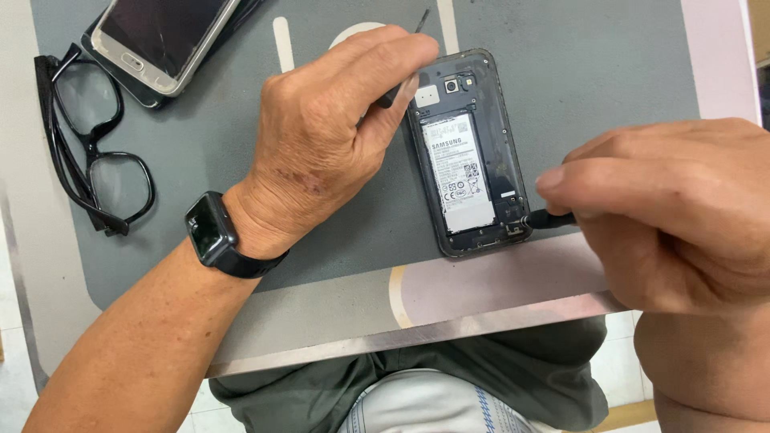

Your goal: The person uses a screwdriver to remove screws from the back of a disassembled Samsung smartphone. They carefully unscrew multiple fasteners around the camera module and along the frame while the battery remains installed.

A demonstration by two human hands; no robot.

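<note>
On the grey mat, opened phone lengthwise away, camera end far; left hand grip clamping tool, right hand pinching screwdriver.

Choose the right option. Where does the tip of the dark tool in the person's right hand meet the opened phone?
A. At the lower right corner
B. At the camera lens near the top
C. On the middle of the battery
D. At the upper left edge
A: the right hand holds a dark tool whose tip meets the lower right corner of the opened phone, below the battery.
</note>
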